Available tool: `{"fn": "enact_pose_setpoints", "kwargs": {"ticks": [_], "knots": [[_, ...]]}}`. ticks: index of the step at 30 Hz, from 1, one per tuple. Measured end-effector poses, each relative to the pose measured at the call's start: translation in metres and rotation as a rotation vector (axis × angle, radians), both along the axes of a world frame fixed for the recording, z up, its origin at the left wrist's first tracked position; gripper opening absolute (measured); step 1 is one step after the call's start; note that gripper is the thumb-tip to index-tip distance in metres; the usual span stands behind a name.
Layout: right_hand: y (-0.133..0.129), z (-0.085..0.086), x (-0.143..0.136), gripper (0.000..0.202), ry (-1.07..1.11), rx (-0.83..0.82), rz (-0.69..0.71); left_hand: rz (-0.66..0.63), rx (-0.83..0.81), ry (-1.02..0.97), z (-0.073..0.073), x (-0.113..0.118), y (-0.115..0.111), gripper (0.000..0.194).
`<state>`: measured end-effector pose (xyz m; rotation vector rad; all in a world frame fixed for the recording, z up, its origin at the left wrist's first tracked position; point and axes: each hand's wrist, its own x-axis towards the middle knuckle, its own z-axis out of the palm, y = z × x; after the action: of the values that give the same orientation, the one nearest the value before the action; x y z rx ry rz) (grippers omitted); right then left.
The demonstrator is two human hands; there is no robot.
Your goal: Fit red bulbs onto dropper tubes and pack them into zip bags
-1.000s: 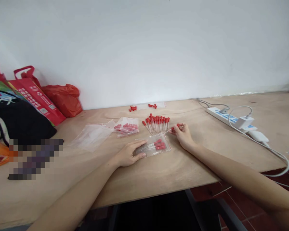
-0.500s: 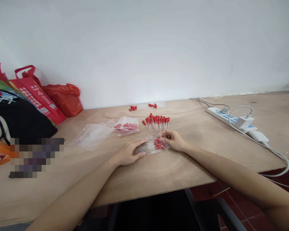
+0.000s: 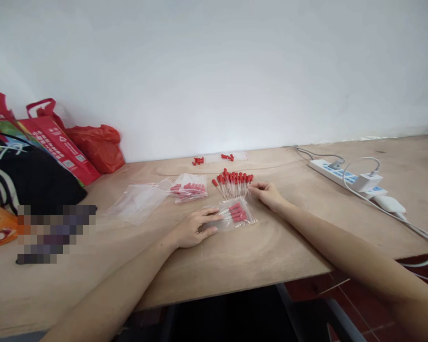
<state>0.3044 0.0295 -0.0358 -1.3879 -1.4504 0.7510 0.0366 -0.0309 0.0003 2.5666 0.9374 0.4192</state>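
A clear zip bag point(image 3: 245, 205) lies on the table with several red-bulbed droppers point(image 3: 238, 213) inside. Across its left end rests my left hand point(image 3: 194, 228), fingers spread and stretched out, pressing lightly on the plastic. Just behind the bag, more loose droppers point(image 3: 235, 178) are fanned out, red bulbs towards the wall and clear tubes towards me. My right hand point(image 3: 267, 194) is at the right edge of this fan, its thumb and fingertips closed around the tube of the outermost dropper point(image 3: 249, 183).
Left of the fan are a filled zip bag point(image 3: 190, 187) with red bulbs and flat clear bags point(image 3: 137, 204). Loose red bulbs point(image 3: 198, 161) lie near the wall. A power strip point(image 3: 330, 172) with chargers and cables is at right; shopping bags point(image 3: 60, 142) and a black bag point(image 3: 32, 180) stand left.
My right hand has let go of the zip bag's mouth and moved up and right to the fan of droppers. My left hand has stayed on the bag.
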Motion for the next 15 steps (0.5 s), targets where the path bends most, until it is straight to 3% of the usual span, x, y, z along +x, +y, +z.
{"fn": "enact_pose_setpoints", "kwargs": {"ticks": [6,15], "knots": [[0.049,-0.005,0.026,0.033,-0.158,-0.001,-0.240,0.024,-0.002,0.026,-0.003,-0.001,0.002,0.038],[0.078,-0.009,0.021,0.022,-0.292,-0.054,-0.245,0.026,-0.010,0.016,0.001,0.000,-0.001,0.031]]}}
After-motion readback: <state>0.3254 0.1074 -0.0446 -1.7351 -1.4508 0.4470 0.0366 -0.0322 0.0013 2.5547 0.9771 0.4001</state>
